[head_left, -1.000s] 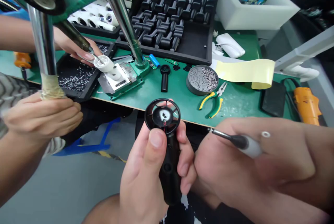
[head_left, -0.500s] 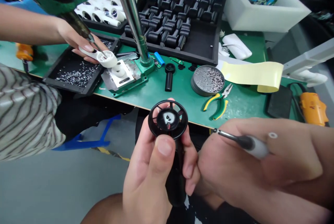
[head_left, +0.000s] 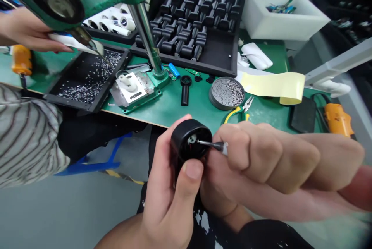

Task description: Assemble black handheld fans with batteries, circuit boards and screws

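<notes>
At far left, a co-worker's hand (head_left: pixel 24 28) is gripping a white plastic part (head_left: pixel 68 42) above a black tray (head_left: pixel 72 103), while the person's left hand (head_left: pixel 171 191) is grasping a round black housing (head_left: pixel 186 140) in front of the green workbench (head_left: pixel 162 113), and the right hand (head_left: pixel 261 156) is clenching a small screwdriver (head_left: pixel 213 145), its tip reaching into the housing

This is an assembly workshop. A bench topped with a green mat (head_left: pixel 174 111) carries a green hand press (head_left: pixel 142 28), a black tray (head_left: pixel 221 61) of identical moulded parts, a white bin (head_left: pixel 276 24), yellow-handled pliers (head_left: pixel 235 112) and a small screwdriver (head_left: pixel 213 144), while a striped sleeve (head_left: pixel 26 140) shows 2 people working here.
</notes>
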Demonstrator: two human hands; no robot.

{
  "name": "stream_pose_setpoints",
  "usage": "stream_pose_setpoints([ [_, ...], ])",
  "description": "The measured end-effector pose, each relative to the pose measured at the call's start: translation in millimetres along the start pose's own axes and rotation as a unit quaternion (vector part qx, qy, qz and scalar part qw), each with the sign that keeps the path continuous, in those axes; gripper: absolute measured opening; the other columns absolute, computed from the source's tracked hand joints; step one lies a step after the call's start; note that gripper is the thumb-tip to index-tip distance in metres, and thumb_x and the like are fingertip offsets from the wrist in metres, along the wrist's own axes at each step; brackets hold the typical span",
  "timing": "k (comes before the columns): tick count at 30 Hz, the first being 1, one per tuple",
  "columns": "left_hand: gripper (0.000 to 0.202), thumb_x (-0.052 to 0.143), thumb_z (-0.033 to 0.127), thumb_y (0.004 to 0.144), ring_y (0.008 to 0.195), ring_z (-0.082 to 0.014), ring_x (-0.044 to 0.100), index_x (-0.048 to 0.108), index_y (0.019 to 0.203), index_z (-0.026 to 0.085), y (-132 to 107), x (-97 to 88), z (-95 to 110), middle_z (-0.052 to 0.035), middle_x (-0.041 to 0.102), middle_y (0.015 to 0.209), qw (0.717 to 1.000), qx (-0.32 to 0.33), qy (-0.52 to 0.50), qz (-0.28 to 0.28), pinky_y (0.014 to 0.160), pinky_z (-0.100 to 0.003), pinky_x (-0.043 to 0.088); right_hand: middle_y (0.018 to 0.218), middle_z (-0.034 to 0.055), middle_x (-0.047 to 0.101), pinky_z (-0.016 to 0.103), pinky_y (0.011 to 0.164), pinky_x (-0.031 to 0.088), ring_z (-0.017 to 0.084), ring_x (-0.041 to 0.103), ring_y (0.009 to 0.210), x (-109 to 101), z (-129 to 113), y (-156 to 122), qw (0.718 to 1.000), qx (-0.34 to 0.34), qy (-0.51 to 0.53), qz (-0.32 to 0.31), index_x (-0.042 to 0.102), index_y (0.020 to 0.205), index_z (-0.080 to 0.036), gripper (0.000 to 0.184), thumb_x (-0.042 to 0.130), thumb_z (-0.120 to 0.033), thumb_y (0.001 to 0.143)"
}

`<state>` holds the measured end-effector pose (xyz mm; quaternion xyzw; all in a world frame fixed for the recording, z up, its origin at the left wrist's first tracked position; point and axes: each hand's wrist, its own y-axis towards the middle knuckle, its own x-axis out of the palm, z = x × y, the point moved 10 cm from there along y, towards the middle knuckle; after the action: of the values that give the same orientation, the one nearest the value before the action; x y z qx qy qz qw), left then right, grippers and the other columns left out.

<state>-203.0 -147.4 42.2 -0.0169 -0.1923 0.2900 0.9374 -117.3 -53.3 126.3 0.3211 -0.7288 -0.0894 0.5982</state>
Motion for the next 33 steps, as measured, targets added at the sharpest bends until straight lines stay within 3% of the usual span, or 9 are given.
stream_pose_setpoints([
  [2,0.043,0.063,0.057,0.103,0.124,-0.0314,0.071,0.066,0.144,0.042,1.2,-1.5,-1.1,-0.0038,0.073,0.133,1.000,-0.012,-0.002,0.007,0.105,-0.047,0.065,0.054,-0.0031,0.032,0.033,0.055,0.031,0.007,0.025,0.046,-6.0,-8.5,-3.1,0.997,-0.058,-0.030,0.035,0.022,0.064,-0.023,0.051,0.020,-0.059,0.101],
  [5,0.045,0.061,0.061,0.103,0.115,-0.0319,0.074,0.066,0.143,0.041,1.4,-4.1,-0.6,-0.0054,0.074,0.132,1.000,-0.013,0.006,0.014,0.092,-0.046,0.069,0.053,-0.0032,0.030,0.032,0.053,0.034,0.008,0.026,0.047,-6.4,-4.4,-4.9,0.996,-0.059,-0.058,0.045,0.021,0.067,-0.022,0.051,0.021,-0.060,0.102],
  [7,0.044,0.060,0.060,0.104,0.115,-0.0305,0.074,0.065,0.144,0.042,1.2,-5.0,-0.3,-0.0046,0.073,0.135,1.000,-0.006,0.017,0.013,0.094,-0.046,0.069,0.050,-0.0040,0.025,0.030,0.052,0.034,0.008,0.027,0.045,-4.4,-1.7,-3.8,0.995,-0.058,-0.077,0.040,0.023,0.068,-0.022,0.052,0.025,-0.059,0.104],
  [13,0.043,0.056,0.053,0.108,0.135,-0.0320,0.066,0.062,0.148,0.038,3.2,-4.3,3.0,-0.0051,0.068,0.144,0.999,0.027,0.036,0.006,0.123,-0.055,0.053,0.049,-0.0060,0.019,0.030,0.053,0.033,0.007,0.024,0.043,0.6,5.9,0.7,0.990,-0.044,-0.124,0.058,0.025,0.072,-0.021,0.045,0.030,-0.044,0.111],
  [16,0.041,0.055,0.051,0.109,0.134,-0.0310,0.067,0.062,0.148,0.039,3.4,-3.6,4.6,-0.0039,0.068,0.145,0.999,0.037,0.037,0.007,0.123,-0.054,0.053,0.051,-0.0057,0.018,0.030,0.054,0.030,0.008,0.023,0.045,1.3,6.1,2.3,0.987,-0.042,-0.136,0.069,0.021,0.071,-0.022,0.042,0.026,-0.034,0.112],
  [21,0.040,0.055,0.048,0.109,0.132,-0.0296,0.068,0.062,0.148,0.040,1.4,-5.8,4.9,-0.0034,0.069,0.142,0.998,0.044,0.044,0.018,0.120,-0.052,0.056,0.050,-0.0052,0.023,0.030,0.055,0.035,0.008,0.028,0.044,14.2,7.5,7.3,0.988,-0.046,-0.145,-0.025,0.022,0.069,-0.021,0.043,0.026,-0.026,0.111],
  [27,0.044,0.050,0.039,0.112,0.134,-0.0288,0.066,0.055,0.155,0.038,1.2,-8.7,7.7,-0.0041,0.066,0.147,0.991,0.083,0.102,0.009,0.121,-0.048,0.054,0.048,-0.0062,0.018,0.028,0.049,0.030,0.008,0.021,0.040,14.5,8.0,9.0,0.979,-0.073,-0.188,0.022,0.023,0.069,-0.021,0.045,0.023,-0.026,0.113],
  [33,0.047,0.052,0.038,0.111,0.129,-0.0256,0.066,0.054,0.157,0.031,5.2,-8.4,23.6,-0.0059,0.065,0.145,0.962,0.169,0.213,0.019,0.111,-0.037,0.058,0.049,-0.0060,0.014,0.026,0.048,0.029,0.006,0.018,0.041,18.2,7.2,7.6,0.965,-0.089,-0.243,0.049,0.023,0.066,-0.022,0.045,0.023,-0.034,0.110],
])
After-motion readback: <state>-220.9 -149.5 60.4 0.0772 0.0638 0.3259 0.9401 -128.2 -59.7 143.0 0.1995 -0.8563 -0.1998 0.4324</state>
